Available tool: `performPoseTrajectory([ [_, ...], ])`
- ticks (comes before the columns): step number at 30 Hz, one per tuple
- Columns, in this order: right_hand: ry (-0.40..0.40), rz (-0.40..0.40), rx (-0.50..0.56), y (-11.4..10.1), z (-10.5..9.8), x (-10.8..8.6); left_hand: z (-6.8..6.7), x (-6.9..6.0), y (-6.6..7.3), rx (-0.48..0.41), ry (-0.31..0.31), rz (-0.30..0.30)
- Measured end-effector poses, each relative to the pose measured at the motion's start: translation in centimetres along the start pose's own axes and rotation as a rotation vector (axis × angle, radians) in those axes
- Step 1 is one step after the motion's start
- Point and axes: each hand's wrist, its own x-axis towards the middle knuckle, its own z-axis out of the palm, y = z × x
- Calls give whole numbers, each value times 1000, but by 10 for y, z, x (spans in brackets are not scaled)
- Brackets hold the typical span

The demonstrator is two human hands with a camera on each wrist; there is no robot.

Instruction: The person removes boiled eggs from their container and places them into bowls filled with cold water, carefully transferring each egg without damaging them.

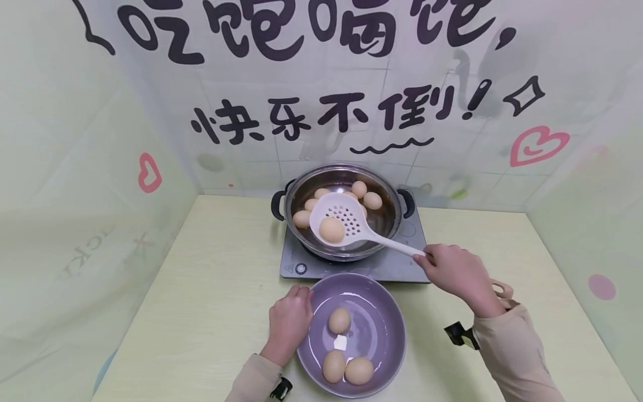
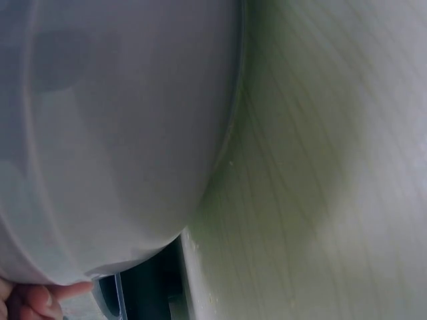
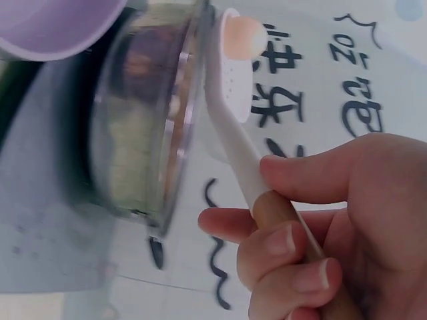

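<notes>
My right hand (image 1: pixel 459 276) grips the handle of a white slotted ladle (image 1: pixel 355 220), held over the steel pot (image 1: pixel 345 257). One egg (image 1: pixel 332 230) lies in the ladle's bowl. Several more eggs (image 1: pixel 373 201) sit in the pot. In the right wrist view, my thumb and fingers (image 3: pixel 283 243) wrap the wooden part of the ladle (image 3: pixel 230 133). My left hand (image 1: pixel 290 321) holds the left rim of a purple bowl (image 1: pixel 394 335), which contains three eggs (image 1: pixel 339 321). The left wrist view shows the bowl's outer side (image 2: pixel 127 133) close up, with fingertips (image 2: pixel 40 300) at its edge.
The pot stands on a grey induction cooker (image 1: pixel 402 273) behind the bowl. Its black handles (image 1: pixel 278 205) stick out at both sides. A printed backdrop (image 1: pixel 241 167) rises behind the light wooden table (image 1: pixel 201 290), with side panels left and right.
</notes>
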Motion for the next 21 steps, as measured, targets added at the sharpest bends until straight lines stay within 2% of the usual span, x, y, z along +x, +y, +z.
performPoseTrajectory([
  [7, 38, -3, -1, 4, -13, -33, 1, -1, 1, -6, 11, 5],
  [11, 31, 17, -14, 8, -13, -56, 1, 0, 1, -4, 0, 9],
  [21, -33, 87, -22, 19, 8, -101, -3, 1, 2, 1, -17, 4],
])
